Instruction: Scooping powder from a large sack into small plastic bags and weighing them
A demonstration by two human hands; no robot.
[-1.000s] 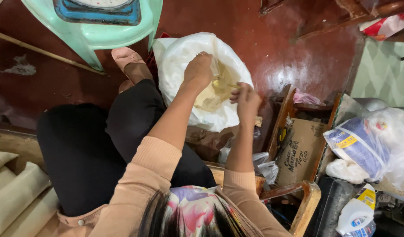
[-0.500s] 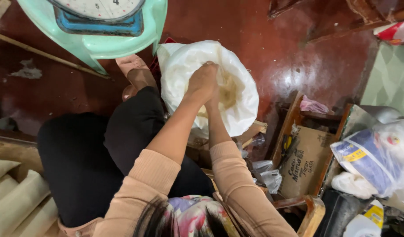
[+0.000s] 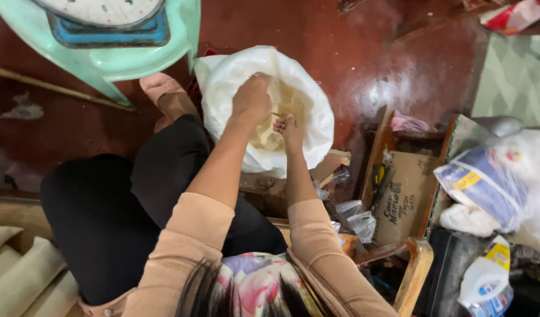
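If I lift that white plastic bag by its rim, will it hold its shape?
Probably not. The white plastic bag looks thin and crumpled, so likely floppy. Both the left hand and right hand are at its mouth, and its pale contents would probably sag.

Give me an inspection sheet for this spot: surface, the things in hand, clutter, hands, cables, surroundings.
Surface: dark red floor, glossy, scuffed.
Things in hand: white plastic bag, open, pale yellowish contents inside.
Clutter: cardboard box, wrapped bundles, white bottle at right.
Hands: left hand at the bag's mouth; right hand inside it; grip unclear.
Cables: nothing seen.
Surroundings: green plastic chair bearing a weighing scale; wooden frame.
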